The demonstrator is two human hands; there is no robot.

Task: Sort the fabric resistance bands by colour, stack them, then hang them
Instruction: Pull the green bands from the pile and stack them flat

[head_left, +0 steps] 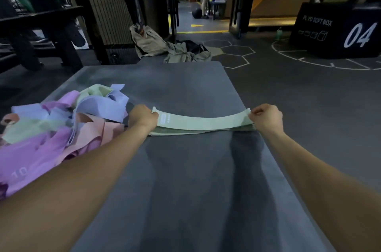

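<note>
Two hands pinch one green band (203,120): left hand (144,117) at 9 o'clock, right hand (266,117) at 3, pulling it flat to square it over the green stack (175,132) mid-table (185,169). Unsorted pile (61,124) at 9.

Both hands — left hand (144,116), right hand (266,116) — pinch a green band (204,121) above the green stack (165,132)

So the stack of bands (203,128) sits mid-mat (185,179), tangled band pile (61,124) to its left, heap of clothes (165,47) behind it, plyo soft box (338,31) off behind-right.
</note>
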